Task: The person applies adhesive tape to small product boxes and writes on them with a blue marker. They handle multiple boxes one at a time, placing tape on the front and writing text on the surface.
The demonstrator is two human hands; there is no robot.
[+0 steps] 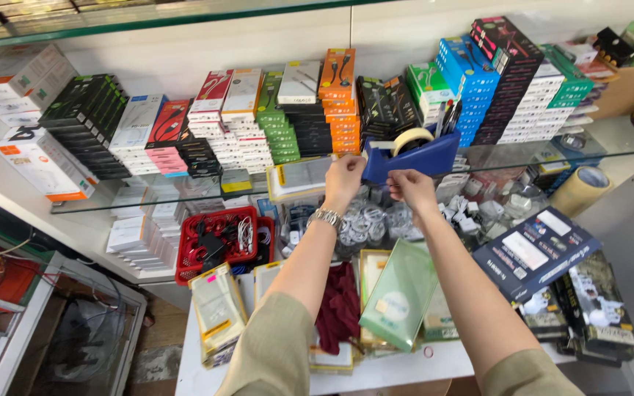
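Both my arms reach up to a blue tape dispenser [421, 156] with a pale tape roll that stands on a glass shelf [185, 196]. My left hand [343, 180], a metal watch on its wrist, touches the dispenser's front left end. My right hand [409, 186] has its fingers pinched together just below the dispenser's front, apparently on the tape end; the tape itself is too thin to see. Below my forearms a green flat packet [401, 293] lies on the white counter [405, 367].
Stacks of small coloured boxes [280, 121] fill the glass shelf. A red basket [218, 242] of cables, bags of white cables, a dark red cloth [339, 304], a brown tape roll [580, 189] and dark blue boxes [536, 251] crowd the counter.
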